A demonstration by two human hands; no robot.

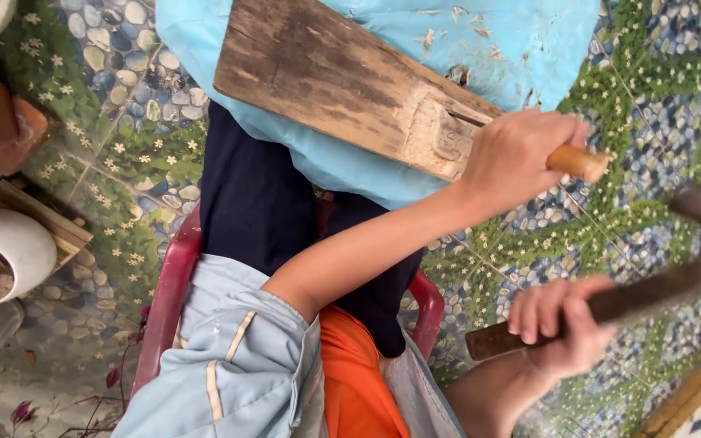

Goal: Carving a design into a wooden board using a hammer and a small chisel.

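Slippage threatens you: your left hand grips the chisel set in the plank on your lap, your right hand clenches the blurred mallet, so an off-centre blow could hit knuckles.

The wooden plank is weathered, rough and matt, with a paler, freshly cut recess near one end. Under it lies a light blue cloth, smooth and flecked with wood chips. The left hand grips a chisel handle of smooth, tan wood. The right hand holds a dark wooden mallet handle, matt and blurred. The chair is glossy red plastic. The floor tiles look glazed, printed with pebbles.
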